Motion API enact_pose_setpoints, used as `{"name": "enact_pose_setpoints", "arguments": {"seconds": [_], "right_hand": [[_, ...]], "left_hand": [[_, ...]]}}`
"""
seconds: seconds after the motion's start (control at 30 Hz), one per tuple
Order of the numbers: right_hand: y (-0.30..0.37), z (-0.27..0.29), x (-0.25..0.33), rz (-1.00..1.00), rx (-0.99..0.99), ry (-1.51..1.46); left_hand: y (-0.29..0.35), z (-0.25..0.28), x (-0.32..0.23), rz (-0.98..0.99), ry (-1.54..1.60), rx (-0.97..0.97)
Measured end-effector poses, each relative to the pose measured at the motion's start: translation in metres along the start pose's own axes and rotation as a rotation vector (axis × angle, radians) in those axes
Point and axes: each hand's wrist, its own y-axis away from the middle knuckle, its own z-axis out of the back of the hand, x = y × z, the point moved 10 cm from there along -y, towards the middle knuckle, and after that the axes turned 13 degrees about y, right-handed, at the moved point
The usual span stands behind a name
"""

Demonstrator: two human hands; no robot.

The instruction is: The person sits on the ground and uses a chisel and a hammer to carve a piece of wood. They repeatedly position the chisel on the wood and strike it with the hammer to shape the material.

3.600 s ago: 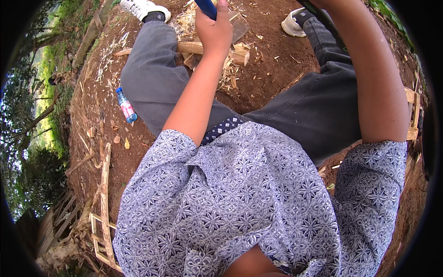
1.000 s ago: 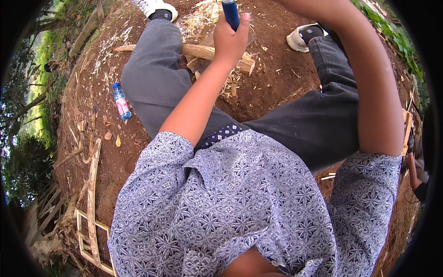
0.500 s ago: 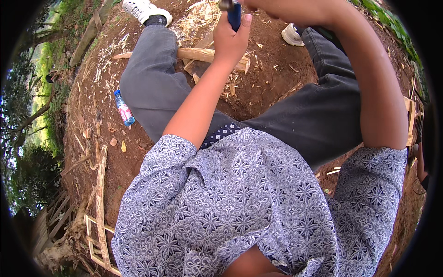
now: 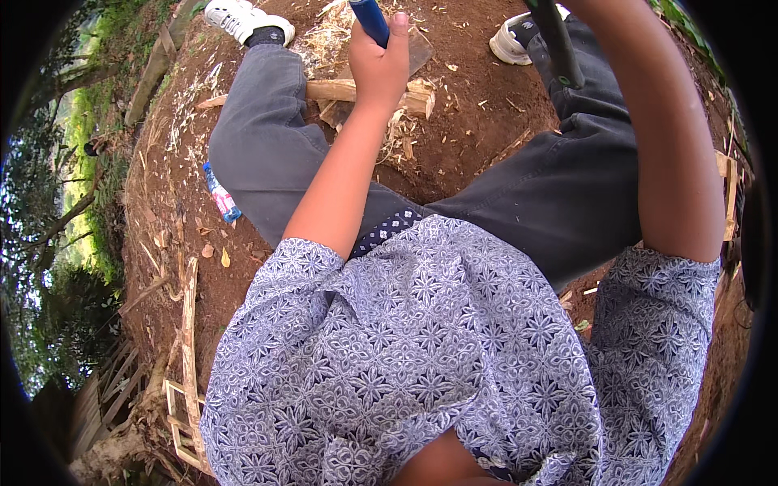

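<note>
My left hand [image 4: 378, 69] is closed round a blue tool handle [image 4: 370, 19], much like a chisel's. The handle slants up out of the fist past the top edge; any blade is hidden. At the upper right my right hand [image 4: 582, 5] is mostly cut off by the frame. Its fingers are out of sight, and a long dark handle [image 4: 557, 44], like a hammer's, hangs down beside it, the head out of view. Beyond my left wrist a split piece of wood [image 4: 417, 99] lies across a flat board [image 4: 420, 50] on the ground.
My legs [image 4: 263, 121] are spread on brown soil. Wood shavings [image 4: 328, 36] lie between my shoes. A plastic bottle [image 4: 220, 194] rests by my left thigh. Wooden strips [image 4: 190, 340] and a small wooden frame [image 4: 174, 413] are at lower left.
My left hand has moved slightly left and down with the blue handle. My right hand has lifted away from it, right and out of the top edge, bringing the dark handle into clearer view.
</note>
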Motion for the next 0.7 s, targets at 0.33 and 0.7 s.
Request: {"name": "enact_pose_setpoints", "arguments": {"seconds": [0.33,0.7], "right_hand": [[-0.019,-0.058,-0.045,0.06,0.188,0.303],[0.009,0.003,-0.021,-0.425,0.182,0.036]], "left_hand": [[0.0,0.0,0.006,0.062,0.017,-0.026],[0.011,-0.016,-0.059,0.15,0.321,0.171]]}}
